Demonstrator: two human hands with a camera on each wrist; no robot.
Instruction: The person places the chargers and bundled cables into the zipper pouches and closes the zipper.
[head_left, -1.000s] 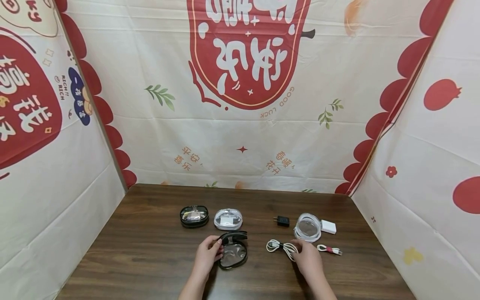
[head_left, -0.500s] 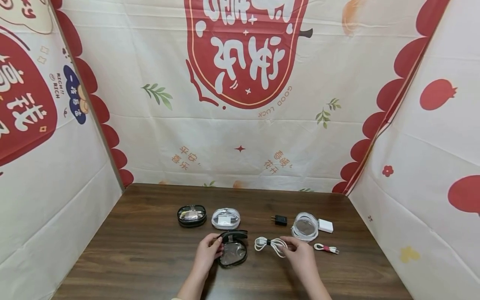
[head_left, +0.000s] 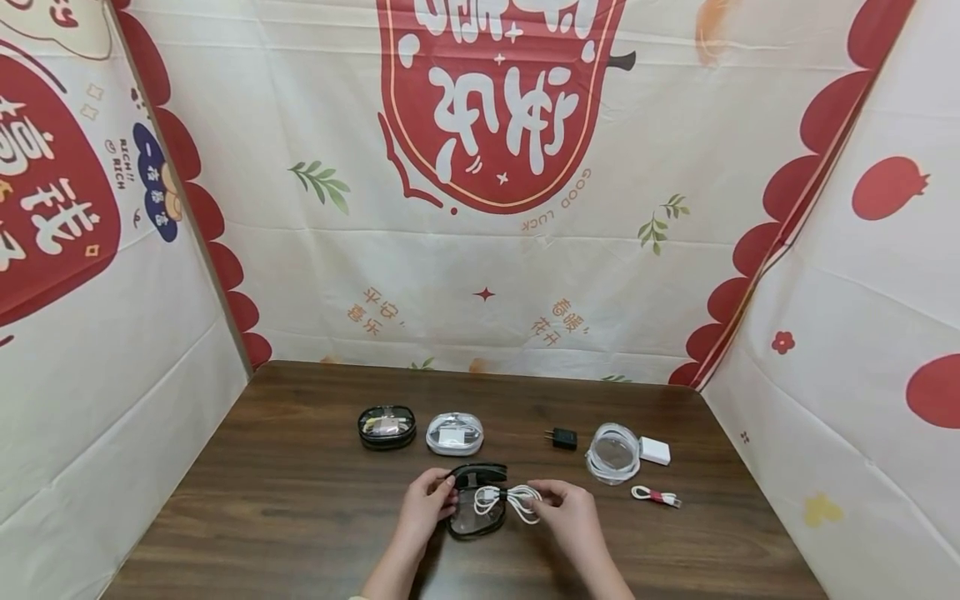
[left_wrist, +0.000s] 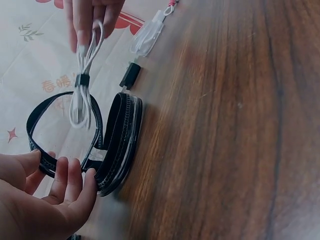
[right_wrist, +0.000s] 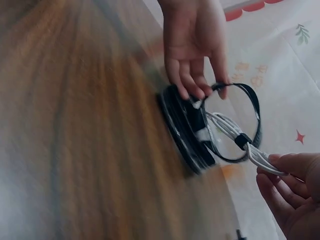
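My left hand (head_left: 424,507) pinches the rim of a clear zip pouch (head_left: 471,522) with black edging, which stands open on the table. In the left wrist view that hand's thumb and fingers (left_wrist: 74,179) lie on either side of the black rim. A bundled white cable (head_left: 517,502), tied with a black strap, hangs from the fingertips of my right hand (head_left: 572,510). It is over the pouch opening; in the right wrist view the cable (right_wrist: 227,125) overlaps the raised rim (right_wrist: 256,112). Whether it touches the pouch, I cannot tell.
Behind the pouch stand a filled black-edged pouch (head_left: 387,428) and a filled white-edged pouch (head_left: 454,434). To the right lie a black charger plug (head_left: 564,439), a white-edged clear pouch (head_left: 613,454), a white block (head_left: 655,451) and a short cable with a red strap (head_left: 656,496).
My right hand has carried the white cable leftward from the table to above the open pouch. My left hand keeps its hold on the pouch rim.
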